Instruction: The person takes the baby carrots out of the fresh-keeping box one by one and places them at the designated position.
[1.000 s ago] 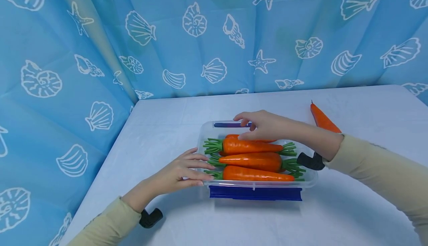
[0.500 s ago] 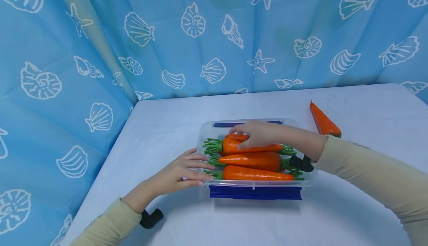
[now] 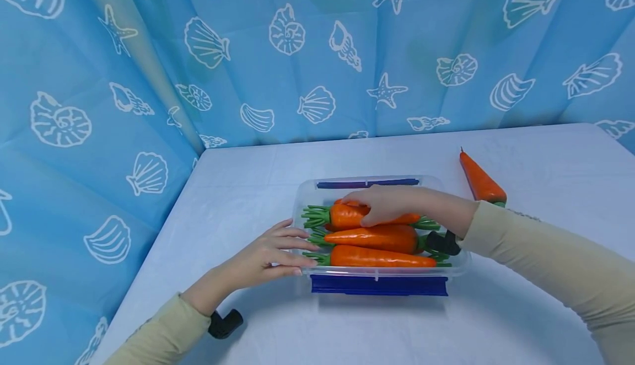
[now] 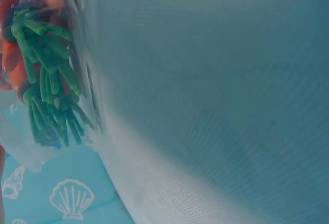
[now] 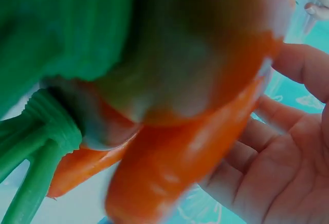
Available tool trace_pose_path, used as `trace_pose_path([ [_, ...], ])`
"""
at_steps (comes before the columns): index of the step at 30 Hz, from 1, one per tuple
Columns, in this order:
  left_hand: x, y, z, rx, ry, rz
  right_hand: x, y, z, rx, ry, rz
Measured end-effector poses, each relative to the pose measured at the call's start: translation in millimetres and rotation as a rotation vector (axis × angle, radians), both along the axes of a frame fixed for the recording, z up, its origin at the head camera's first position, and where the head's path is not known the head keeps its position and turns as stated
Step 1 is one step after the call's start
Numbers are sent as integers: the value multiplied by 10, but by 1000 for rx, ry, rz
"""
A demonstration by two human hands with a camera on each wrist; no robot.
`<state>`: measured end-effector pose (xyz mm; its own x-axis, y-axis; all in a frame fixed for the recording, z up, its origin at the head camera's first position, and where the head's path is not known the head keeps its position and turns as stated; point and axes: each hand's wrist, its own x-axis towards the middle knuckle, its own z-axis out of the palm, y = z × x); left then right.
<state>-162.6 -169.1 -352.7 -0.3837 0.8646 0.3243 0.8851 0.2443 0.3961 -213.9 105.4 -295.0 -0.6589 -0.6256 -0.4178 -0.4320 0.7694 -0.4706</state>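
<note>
A clear plastic box point(image 3: 307, 191) with dark blue side clips holds several orange carrots with green tops. My right hand point(image 3: 394, 202) reaches into its back half and grips the upper carrot point(image 3: 343, 218) there, thumb on the near side. In the right wrist view, the hand point(image 5: 285, 157) curls beside an orange carrot point(image 5: 175, 165); large carrots near the lens are blurred. At the box's left end, my left hand point(image 3: 270, 252) rests straight fingers on the rim by the front carrot point(image 3: 382, 257). Green tops point(image 4: 49, 64) show through the box wall in the left wrist view.
Another carrot point(image 3: 481, 180) lies on the white tablecloth point(image 3: 248, 188) behind and right of the box, near my right sleeve. A blue curtain point(image 3: 297, 67) with white seashell prints hangs along the table's back and left side.
My right hand has come down from above the back of the box onto the upper carrot and now grips it. The left hand has stayed on the rim.
</note>
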Motion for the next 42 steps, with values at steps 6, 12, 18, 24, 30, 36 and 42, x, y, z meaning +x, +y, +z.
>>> trace_pose_path([
  [6, 0, 6, -3, 14, 1, -8, 17, 53, 25, -24, 7, -6],
  [12, -7, 5, -15, 22, 25, -21, 61, 140, 66, -82, 4, -46],
  [18, -15, 5, -26, 31, 41, -35, 122, 325, 212, -177, -8, -132],
  [24, -16, 5, -24, 31, 47, -32, 169, 521, 324, -319, -65, -219],
  [30, -15, 1, -17, 19, 62, -29, 200, 736, 367, -391, -118, -349],
  [36, -15, 12, -9, 19, 74, -35, 254, 943, 368, -463, -86, -442],
  [42, -14, 14, -20, 15, 80, -30, 304, 1174, 305, -490, -46, -506],
])
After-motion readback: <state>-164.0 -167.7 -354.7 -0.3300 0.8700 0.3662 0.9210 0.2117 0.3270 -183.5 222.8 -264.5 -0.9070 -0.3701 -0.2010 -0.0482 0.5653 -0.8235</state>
